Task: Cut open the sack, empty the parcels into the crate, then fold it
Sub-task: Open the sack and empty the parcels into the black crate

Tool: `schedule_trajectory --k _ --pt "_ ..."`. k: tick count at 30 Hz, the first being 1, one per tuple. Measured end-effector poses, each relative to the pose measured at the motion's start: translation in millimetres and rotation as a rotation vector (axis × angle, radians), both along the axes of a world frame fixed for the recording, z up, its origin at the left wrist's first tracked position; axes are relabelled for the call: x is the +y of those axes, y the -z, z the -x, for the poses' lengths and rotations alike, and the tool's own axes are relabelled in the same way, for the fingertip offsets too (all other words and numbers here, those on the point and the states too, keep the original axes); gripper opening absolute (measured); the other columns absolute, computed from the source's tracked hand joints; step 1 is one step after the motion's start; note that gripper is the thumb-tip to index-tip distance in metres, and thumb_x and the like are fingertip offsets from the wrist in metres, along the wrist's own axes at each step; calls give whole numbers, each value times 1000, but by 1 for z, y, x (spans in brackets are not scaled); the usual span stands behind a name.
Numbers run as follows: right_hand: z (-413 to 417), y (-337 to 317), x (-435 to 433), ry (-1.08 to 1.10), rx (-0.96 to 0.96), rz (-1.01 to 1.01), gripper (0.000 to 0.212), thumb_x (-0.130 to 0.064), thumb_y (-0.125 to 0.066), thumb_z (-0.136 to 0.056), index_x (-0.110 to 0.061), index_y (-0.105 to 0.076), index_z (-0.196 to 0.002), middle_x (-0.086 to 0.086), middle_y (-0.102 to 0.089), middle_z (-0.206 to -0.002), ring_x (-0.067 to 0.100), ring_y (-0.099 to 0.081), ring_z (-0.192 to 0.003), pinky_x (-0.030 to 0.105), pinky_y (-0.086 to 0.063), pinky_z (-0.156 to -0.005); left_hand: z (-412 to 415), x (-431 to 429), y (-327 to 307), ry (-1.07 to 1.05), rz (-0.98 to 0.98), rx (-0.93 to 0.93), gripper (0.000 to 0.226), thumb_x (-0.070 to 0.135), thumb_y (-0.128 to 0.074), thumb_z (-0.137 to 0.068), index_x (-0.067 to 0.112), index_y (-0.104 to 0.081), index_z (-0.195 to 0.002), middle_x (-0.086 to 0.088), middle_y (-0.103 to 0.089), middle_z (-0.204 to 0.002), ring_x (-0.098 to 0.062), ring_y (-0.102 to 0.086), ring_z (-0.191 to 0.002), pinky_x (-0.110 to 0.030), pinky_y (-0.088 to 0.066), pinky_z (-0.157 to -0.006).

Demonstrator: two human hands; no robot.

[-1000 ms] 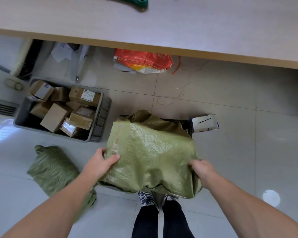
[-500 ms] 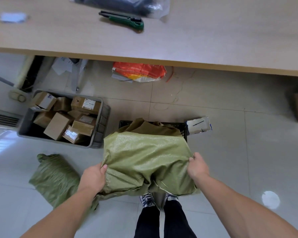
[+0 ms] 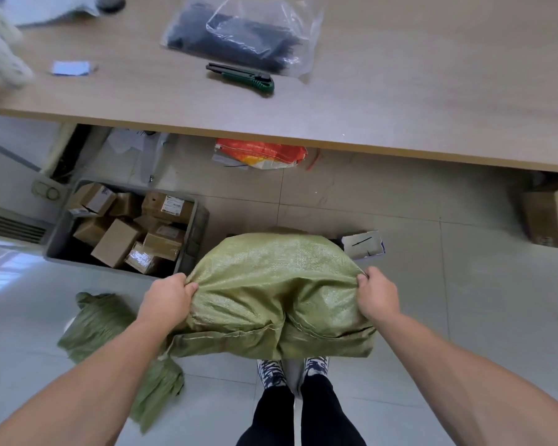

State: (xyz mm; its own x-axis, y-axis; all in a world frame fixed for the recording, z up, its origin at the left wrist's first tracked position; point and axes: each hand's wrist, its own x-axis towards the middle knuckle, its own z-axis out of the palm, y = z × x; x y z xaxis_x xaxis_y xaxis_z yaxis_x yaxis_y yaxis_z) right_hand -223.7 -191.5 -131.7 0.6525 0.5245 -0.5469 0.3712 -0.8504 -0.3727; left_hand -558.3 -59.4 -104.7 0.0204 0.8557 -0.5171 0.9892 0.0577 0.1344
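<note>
Sack (image 3: 277,284), green, woven, bulging

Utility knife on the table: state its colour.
The utility knife has a green body with black parts, shown in the head view, the only one.

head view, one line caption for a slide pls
Both hands grip a green sack upended over a dark crate.

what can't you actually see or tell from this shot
Head view only:
- Black crate: nearly all hidden under the green sack.
- Sack's contents and mouth: hidden by its own cloth.
- White object on the table: blurred, cut off by the left edge.
- Parcel labels: too small.
</note>
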Motion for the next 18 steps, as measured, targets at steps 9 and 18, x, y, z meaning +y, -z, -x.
schedule_trajectory --k 9,18 --pt "-19 -15 4 12 7 -47 31 -24 -35 -104 -2 -50 -88 11 -53 -80 32 -48 -82 35 -32 -67 -15 10 -7 -198 40 -90 34 39 -37 -100 12 -50 -85 -10 -57 -88 -33 -51 -88 -38 -39 -74" --pt "-32 -10 -1 -90 -66 -77 40 -30 -31 -104 0 -54 -90 15 -56 -83 31 -44 -73 35 -32 -65 -6 12 -11 -122 94 -150 42 48 -44 -97 8 -57 -90 -5 -58 -86 -29 -56 -90 -36 -40 -72"
